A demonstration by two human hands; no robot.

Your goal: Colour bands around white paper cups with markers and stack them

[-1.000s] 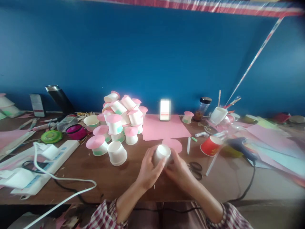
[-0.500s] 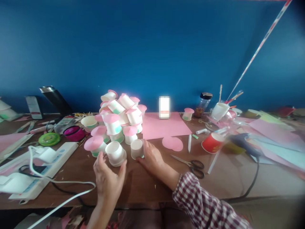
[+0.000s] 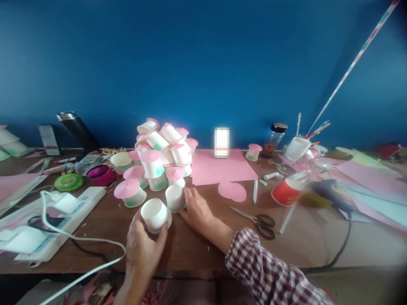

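Observation:
Thumb and fingers of my left hand (image 3: 144, 237) wrap round a white paper cup (image 3: 155, 214) near the table's front, its open mouth tilted up toward me. Just behind it stands another white paper cup (image 3: 174, 198). My right hand (image 3: 199, 209) rests against that cup's right side, fingers along its wall and thumb low at its base. Behind both hands is a pile of paper cups (image 3: 155, 142) topped with pink paper discs. One pink-topped cup (image 3: 129, 192) stands by itself at the pile's front left.
Scissors (image 3: 256, 220), a white pen (image 3: 255, 192) and pink paper circles (image 3: 232, 191) lie to the right. Pink sheets (image 3: 219, 169) are at the back. A red cup (image 3: 286, 192) and glue gun (image 3: 332, 195) lie farther right. A power strip (image 3: 82, 207) with white cables is at left.
My left hand has closed round the front cup, which has tipped toward me and come nearer. The cup at my right hand has shifted slightly left, the hand moving with it.

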